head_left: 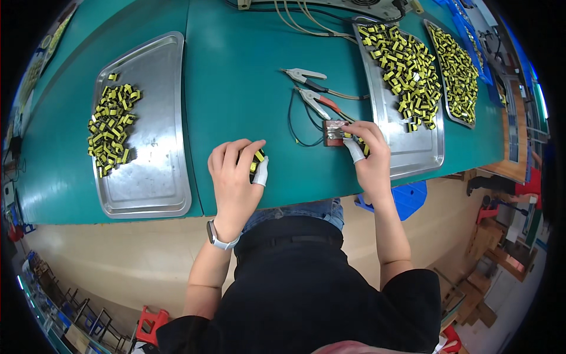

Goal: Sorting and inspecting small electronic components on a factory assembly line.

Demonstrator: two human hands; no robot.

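Note:
My left hand [232,174] is closed over a few small yellow-and-black transformers [256,165] just above the green table, its thumb in a white finger cover. To its right, my right hand [375,160] pinches a yellow-and-black transformer [348,135] against a small brown block with metal contacts [332,132]. More yellow shows under that hand, partly hidden by the fingers; its thumb is covered in white too. Behind the block lie a clip lead with a red grip [316,104] and a clip lead with a black grip [305,76].
On the left, a metal tray [158,153] carries a heap of the transformers. A fuller metal tray [407,160] lies beside my right hand, with another filled tray [470,123] beyond it. Cables run from an instrument [330,7] at the back. A blue stool [410,199] stands below the table edge.

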